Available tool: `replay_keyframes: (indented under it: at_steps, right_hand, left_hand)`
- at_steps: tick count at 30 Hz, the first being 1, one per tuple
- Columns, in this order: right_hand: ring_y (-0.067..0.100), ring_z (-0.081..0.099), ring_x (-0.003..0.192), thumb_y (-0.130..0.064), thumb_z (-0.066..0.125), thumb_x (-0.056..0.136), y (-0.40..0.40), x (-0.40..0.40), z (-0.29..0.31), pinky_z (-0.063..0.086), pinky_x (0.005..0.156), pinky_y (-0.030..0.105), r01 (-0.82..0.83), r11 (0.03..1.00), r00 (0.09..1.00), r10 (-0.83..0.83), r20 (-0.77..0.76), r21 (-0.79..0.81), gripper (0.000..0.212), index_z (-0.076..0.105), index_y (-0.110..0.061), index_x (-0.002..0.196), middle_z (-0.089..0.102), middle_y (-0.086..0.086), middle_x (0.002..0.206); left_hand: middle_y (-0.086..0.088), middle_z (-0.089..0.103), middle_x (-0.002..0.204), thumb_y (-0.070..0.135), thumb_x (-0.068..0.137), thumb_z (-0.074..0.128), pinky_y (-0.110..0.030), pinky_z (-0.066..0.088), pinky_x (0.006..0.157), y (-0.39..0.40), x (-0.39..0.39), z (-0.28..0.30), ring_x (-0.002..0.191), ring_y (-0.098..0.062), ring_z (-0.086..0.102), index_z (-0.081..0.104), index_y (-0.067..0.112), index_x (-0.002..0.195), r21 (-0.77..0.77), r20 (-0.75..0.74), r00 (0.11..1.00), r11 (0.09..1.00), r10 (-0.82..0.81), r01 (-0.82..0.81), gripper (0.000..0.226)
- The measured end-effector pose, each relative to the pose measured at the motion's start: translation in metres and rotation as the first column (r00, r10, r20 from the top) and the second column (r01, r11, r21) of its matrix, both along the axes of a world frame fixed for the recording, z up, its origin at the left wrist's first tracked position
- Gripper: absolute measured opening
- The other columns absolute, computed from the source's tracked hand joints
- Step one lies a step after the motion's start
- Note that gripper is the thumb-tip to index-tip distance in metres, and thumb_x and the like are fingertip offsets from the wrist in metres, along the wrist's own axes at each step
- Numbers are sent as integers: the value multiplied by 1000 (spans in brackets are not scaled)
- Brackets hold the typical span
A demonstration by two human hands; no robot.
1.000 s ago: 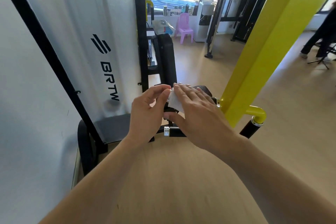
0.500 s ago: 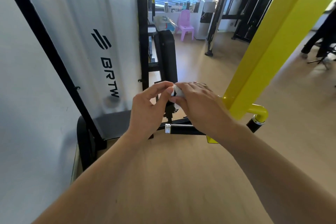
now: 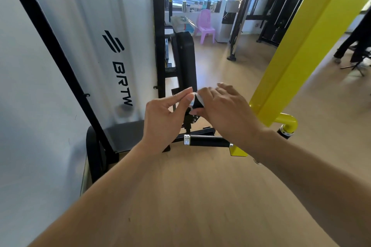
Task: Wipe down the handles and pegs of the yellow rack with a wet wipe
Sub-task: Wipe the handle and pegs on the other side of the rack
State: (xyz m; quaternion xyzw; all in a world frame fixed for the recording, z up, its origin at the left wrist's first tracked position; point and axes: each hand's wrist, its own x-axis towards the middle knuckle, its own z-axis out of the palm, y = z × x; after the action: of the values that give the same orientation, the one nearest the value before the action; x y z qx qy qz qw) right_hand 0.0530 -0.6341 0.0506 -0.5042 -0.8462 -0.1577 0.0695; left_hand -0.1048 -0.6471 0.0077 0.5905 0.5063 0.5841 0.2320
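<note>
The yellow rack's slanted post [image 3: 301, 46] crosses the right side. A black handle [image 3: 197, 104] sticks out from it toward me, and only its tip shows between my hands. My right hand [image 3: 226, 110] grips this handle from above, thumb underneath, with the white wet wipe [image 3: 194, 98] wrapped under the fingers; only thin white slivers show. My left hand [image 3: 166, 114] pinches the wipe's edge at the handle's tip with thumb and forefinger. Below them a second black handle [image 3: 206, 141] with chrome ends lies level. A yellow curved tube [image 3: 288, 122] with a black grip sits at the post's base.
A white panel [image 3: 90, 46] with a black frame and BRTW lettering stands at the left, and a black padded bench [image 3: 185, 56] behind the hands. The wooden floor [image 3: 200, 196] spreads below. A pink chair [image 3: 204, 26], a water dispenser and a person's legs [image 3: 357, 46] are far back.
My hands have closed tighter round the handle's tip, and the wipe, plainly visible a second ago, is now almost hidden. The lower handle shows more fully.
</note>
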Motion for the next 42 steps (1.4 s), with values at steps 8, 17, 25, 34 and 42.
replay_keyframes:
  at_steps: [8, 17, 25, 34, 42]
  right_hand:
    - [16, 62, 120, -52, 34, 100, -10, 35, 12, 29, 116, 37, -27, 994, 999, 23, -38, -103, 50, 50, -24, 138, 65, -5, 131]
    - [25, 71, 83, -51, 42, 97, 0, 8, -7, 53, 89, 41, -86, 992, 992, 94, -82, 98, 45, 60, -12, 110, 72, 3, 97]
    - [29, 69, 83, -55, 42, 94, -7, 31, -1, 47, 93, 46, 53, 999, 990, -53, 128, 7, 46, 52, -12, 103, 71, 7, 95]
    - [24, 69, 84, -54, 31, 99, 2, -6, -3, 49, 91, 41, -88, 996, 996, 89, -18, 33, 48, 54, -12, 104, 69, 4, 94]
    - [33, 66, 88, -43, 37, 100, -23, 36, -1, 38, 103, 52, 174, 985, 953, -173, 250, 17, 40, 53, -7, 109, 68, 13, 99]
  left_hand:
    - [29, 71, 97, 38, 90, 72, -3, 48, 69, 0, -3, -1, 74, 1, 66, 76, 32, 110, -47, 34, 999, 999, -20, 21, 22]
    - [25, 70, 99, 30, 92, 70, -1, 46, 75, -5, 2, 1, 90, 15, 67, 71, 35, 111, -33, 89, 995, 998, -43, 46, 19]
    - [22, 72, 96, 35, 91, 71, 1, 44, 70, -6, 3, 3, 82, 16, 66, 75, 31, 110, -77, 57, 998, 997, -26, 30, 20]
    - [22, 75, 98, 30, 94, 68, -7, 50, 81, -9, 3, 5, 95, 8, 69, 77, 29, 112, -106, 74, 997, 993, -34, 41, 20]
    - [28, 72, 100, 44, 90, 69, 2, 43, 71, -9, -2, 10, 87, 12, 65, 77, 38, 107, -187, -58, 997, 981, 49, -59, 20]
